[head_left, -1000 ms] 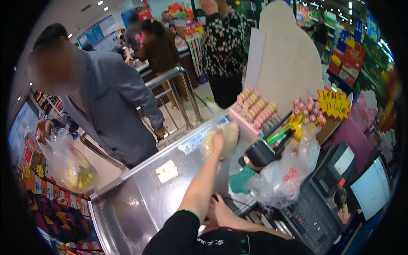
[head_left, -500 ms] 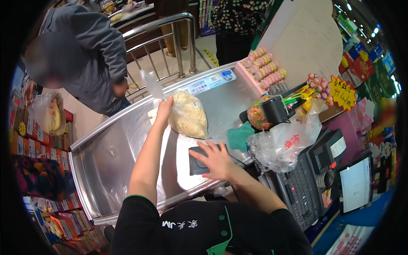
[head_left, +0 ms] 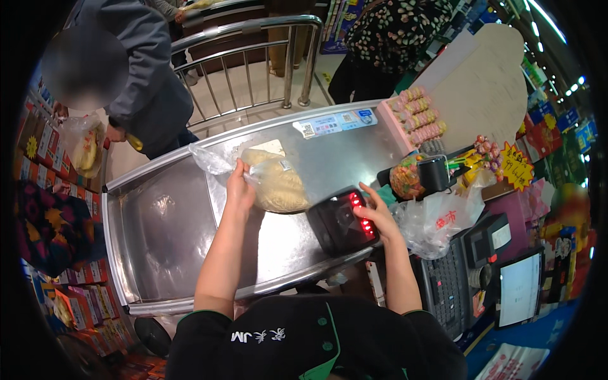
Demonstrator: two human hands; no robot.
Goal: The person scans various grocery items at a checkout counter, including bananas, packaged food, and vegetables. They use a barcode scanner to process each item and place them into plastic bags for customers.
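Observation:
My left hand (head_left: 239, 190) is closed on the gathered neck of a clear plastic bag of pale yellow noodles (head_left: 278, 189). The bag rests on the metal counter, its loose top trailing left and a small white label showing on its upper side. My right hand (head_left: 381, 218) grips the right side of a black box-shaped barcode scanner (head_left: 330, 223). That scanner stands tilted at the bag's lower right, close to it, with a row of red lights lit along its right part. A pale, flat piece (head_left: 269, 147) shows behind the bag.
The counter (head_left: 161, 244) has a raised metal rim. At right are a pink box of sweets (head_left: 396, 126), a candy jar (head_left: 405, 177), plastic bags (head_left: 437, 218), a keyboard (head_left: 445, 288) and a screen (head_left: 519, 290). Beyond a metal railing (head_left: 247, 79) and at left stand other people.
My right hand has taken hold of the scanner and tipped it up from lying flat, so its red lights now show. My left hand still holds the bag's neck. The view has shifted.

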